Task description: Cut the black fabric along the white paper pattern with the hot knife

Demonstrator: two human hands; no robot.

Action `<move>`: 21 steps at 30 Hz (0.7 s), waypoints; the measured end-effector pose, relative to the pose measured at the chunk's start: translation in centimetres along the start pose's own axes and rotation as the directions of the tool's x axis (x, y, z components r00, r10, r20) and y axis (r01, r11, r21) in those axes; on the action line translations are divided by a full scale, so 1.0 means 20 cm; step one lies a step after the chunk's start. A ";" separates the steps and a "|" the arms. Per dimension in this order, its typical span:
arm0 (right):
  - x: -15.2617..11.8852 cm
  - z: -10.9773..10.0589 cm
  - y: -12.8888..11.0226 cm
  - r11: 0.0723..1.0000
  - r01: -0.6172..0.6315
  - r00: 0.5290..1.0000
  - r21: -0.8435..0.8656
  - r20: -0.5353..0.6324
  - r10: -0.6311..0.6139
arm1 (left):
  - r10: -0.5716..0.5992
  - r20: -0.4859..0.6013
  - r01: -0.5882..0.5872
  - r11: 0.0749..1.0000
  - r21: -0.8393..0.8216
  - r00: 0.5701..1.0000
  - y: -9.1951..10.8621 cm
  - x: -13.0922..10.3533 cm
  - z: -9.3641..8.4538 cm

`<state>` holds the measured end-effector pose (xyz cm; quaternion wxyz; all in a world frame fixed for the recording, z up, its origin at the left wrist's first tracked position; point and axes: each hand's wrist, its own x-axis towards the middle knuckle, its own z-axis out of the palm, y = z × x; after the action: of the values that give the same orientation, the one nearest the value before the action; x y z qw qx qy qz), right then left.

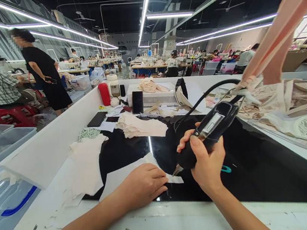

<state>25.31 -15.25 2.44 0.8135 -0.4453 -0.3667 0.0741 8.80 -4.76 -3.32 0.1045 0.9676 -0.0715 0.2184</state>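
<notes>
Gripping one cutter point(207, 134), right hand point(207, 164); left hand point(144, 184) flattens one sheet point(119, 176).

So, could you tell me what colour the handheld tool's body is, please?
Black, seen in the head view: the tool in the right hand.

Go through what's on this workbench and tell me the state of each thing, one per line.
Left hand: flat, pressing down on the white fabric piece.
Right hand: closed around the black handheld tool.
Black handheld tool: held tilted, its tip down at the fabric's edge, cord attached.
White fabric piece: lying flat on the dark tabletop.
Cream fabric stack: piled loosely.
Upright phone: propped, screen dark.
Flat phone: lying down, screen dark.
</notes>
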 end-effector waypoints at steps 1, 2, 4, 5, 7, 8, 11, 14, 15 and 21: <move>0.00 0.01 0.01 1.000 0.002 1.000 0.004 0.005 -0.002 | -0.002 -0.001 0.002 1.000 -0.004 1.000 0.00 0.00 0.00; -0.01 0.02 0.01 1.000 0.005 1.000 0.004 0.007 -0.005 | -0.003 -0.004 0.003 1.000 -0.008 1.000 0.00 0.00 0.00; -0.01 0.03 0.03 1.000 0.012 1.000 0.001 0.009 -0.012 | -0.001 -0.012 0.001 1.000 -0.010 1.000 0.00 0.00 0.01; -0.01 0.03 0.03 1.000 0.015 1.000 -0.003 0.009 -0.015 | 0.004 -0.015 -0.005 1.000 -0.005 1.000 0.00 0.00 0.01; -0.01 0.03 0.04 1.000 0.020 1.000 -0.013 0.012 -0.020 | 0.014 -0.017 -0.014 1.000 0.007 1.000 0.00 0.00 0.02; -0.01 0.03 0.04 1.000 0.024 1.000 -0.017 0.012 -0.024 | 0.016 -0.019 -0.016 1.000 0.011 1.000 0.00 0.00 0.02; -0.01 0.02 0.04 0.999 0.034 0.999 -0.028 0.019 -0.034 | 0.012 -0.010 -0.012 1.000 0.015 1.000 0.00 0.00 0.02; -0.01 0.03 0.03 0.999 0.028 0.999 -0.039 0.027 -0.027 | 0.008 -0.006 -0.008 1.000 0.017 1.000 0.00 0.01 0.01; -0.01 0.03 0.03 0.999 0.016 0.999 -0.038 0.028 -0.015 | 0.004 -0.008 -0.004 1.000 0.012 1.000 0.00 0.01 0.01; 0.01 -0.02 0.00 0.998 0.013 1.000 -0.055 -0.016 -0.014 | 0.001 0.009 -0.001 1.000 0.005 1.000 0.00 0.01 0.01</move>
<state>25.64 -15.41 2.37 0.8044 -0.4655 -0.3652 0.0548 8.98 -4.82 -3.39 0.1016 0.9688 -0.0720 0.2144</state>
